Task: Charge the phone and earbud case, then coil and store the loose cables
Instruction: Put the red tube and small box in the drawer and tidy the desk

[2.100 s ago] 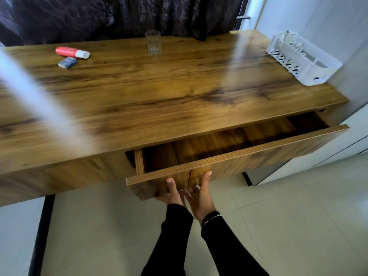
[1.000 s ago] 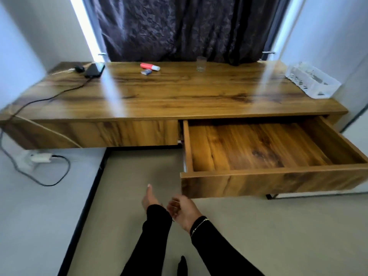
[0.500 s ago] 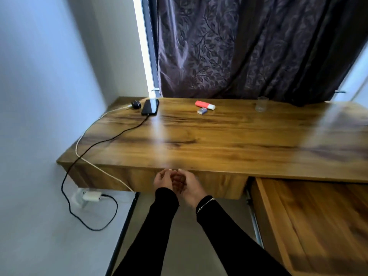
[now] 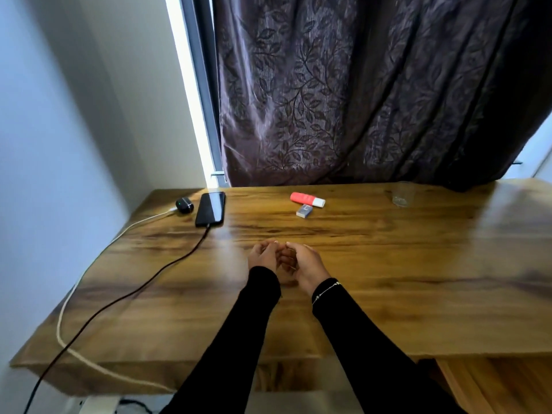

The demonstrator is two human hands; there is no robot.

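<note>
Drawer left open, both hands, left (image 4: 264,256) and right (image 4: 301,261), now hover loosely curled and empty over the desk (image 4: 388,264), phone (image 4: 210,208) at 10 o'clock: unplugging likely next.

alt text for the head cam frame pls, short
Two hands, left hand and right hand, hover empty, loosely curled, over a wooden desk. At its far left a phone has a black cable plugged in, an earbud case a white cable.
</note>
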